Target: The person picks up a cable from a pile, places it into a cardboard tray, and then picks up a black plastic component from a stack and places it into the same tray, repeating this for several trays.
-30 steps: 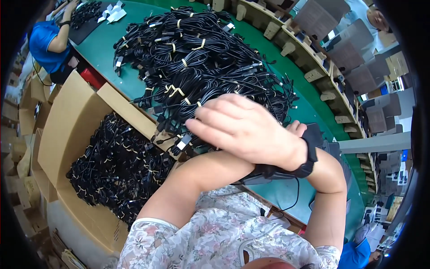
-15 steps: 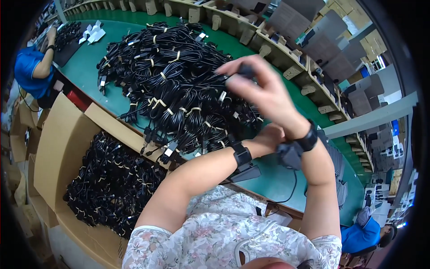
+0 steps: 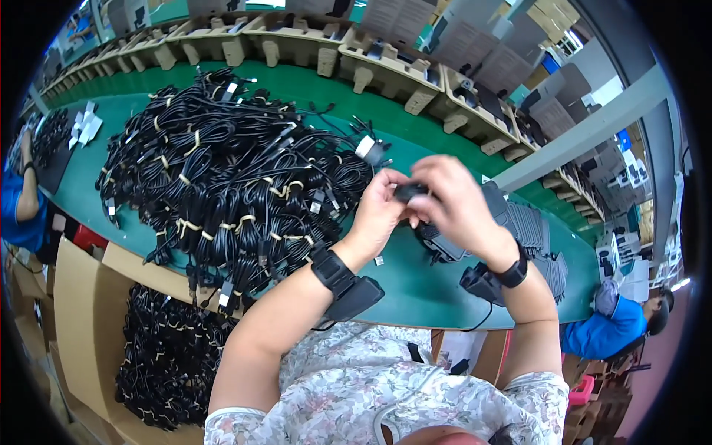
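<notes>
Since half a second ago both hands have come together above the table's near edge; before, the right one was raised alone over the cable heap.

Now the left hand (image 3: 378, 211) and right hand (image 3: 456, 204) meet on one small black part (image 3: 409, 193), the fingers (image 3: 391, 180) of both curled and pinching it from either side. The part sits between the fingertips, to the right of the heap and just above a black adapter (image 3: 445, 248) lying on the table. Each wrist carries one black strapped device, two in all.

The cable heap (image 3: 222, 185), too many bundles to count, covers the left half of the green table (image 3: 415, 285). A cardboard box (image 3: 81, 297) left of the person holds more cables (image 3: 167, 356). Cardboard trays (image 3: 386, 70) line the far edge beyond the heap. Two people in blue sit at the ends: one far left (image 3: 18, 215), one lower right (image 3: 604, 334).
</notes>
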Demonstrator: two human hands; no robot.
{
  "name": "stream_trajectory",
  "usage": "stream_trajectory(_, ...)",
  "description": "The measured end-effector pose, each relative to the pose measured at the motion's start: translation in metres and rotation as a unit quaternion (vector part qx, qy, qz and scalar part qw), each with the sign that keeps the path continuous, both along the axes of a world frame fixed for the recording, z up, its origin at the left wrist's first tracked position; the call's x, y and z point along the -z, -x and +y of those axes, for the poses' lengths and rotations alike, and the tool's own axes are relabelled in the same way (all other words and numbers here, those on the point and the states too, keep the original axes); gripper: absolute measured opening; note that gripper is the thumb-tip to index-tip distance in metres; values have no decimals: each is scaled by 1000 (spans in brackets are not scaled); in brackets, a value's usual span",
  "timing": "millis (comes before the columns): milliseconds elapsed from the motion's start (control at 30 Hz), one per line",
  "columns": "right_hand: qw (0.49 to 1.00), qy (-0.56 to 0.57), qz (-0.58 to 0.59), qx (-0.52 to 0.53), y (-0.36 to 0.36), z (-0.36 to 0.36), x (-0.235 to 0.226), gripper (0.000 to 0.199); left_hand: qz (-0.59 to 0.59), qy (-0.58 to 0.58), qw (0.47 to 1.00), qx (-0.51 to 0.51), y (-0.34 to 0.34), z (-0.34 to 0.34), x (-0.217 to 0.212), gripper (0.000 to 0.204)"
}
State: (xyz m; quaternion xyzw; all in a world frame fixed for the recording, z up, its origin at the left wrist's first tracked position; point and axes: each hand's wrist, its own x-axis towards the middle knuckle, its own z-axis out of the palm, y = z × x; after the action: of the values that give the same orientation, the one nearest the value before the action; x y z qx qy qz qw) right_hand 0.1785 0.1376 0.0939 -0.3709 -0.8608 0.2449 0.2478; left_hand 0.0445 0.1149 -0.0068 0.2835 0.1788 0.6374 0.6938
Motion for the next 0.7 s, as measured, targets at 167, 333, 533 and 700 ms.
stream_trajectory(167, 976, -149, -150, -55, -14, 21, -3, 28, 5, -27, 999, -23, -10, -3, -4, 34)
stream_trajectory(333, 928, -267, -202, 165, -50, 117, -27, 23, 288, -49, 946, -143, -13, -2, 21, 36)
stream_trajectory(533, 898, -182, -304, 261, -58, 228, -61, 32, 430, -72, 893, -110, -20, -3, 32, 38)
stream_trajectory(700, 861, -53, -421, 280, -42, 294, -51, 36, 471, -86, 866, -142, -19, -3, 36, 38)
